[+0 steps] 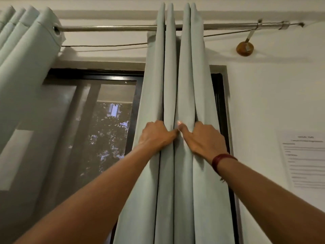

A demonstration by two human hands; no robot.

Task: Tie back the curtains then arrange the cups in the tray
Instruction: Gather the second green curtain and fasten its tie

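The right-hand pale green curtain [184, 76] hangs from a metal rod [105, 28], bunched into narrow vertical folds in front of the window's right edge. My left hand [156, 134] grips the left folds, its fingers curled behind the cloth and its thumb lying across the front. My right hand [202, 138] grips the right folds the same way, thumb tip up against the middle pleat. The two thumbs nearly touch. A second pale green curtain [26, 55] hangs gathered at the far left. No cups or tray are in view.
A dark-framed window [105, 120] with a mesh screen fills the gap between the curtains. A wooden rod bracket [244, 48] sits on the white wall at upper right. A printed paper notice [306, 159] is stuck to the wall at right.
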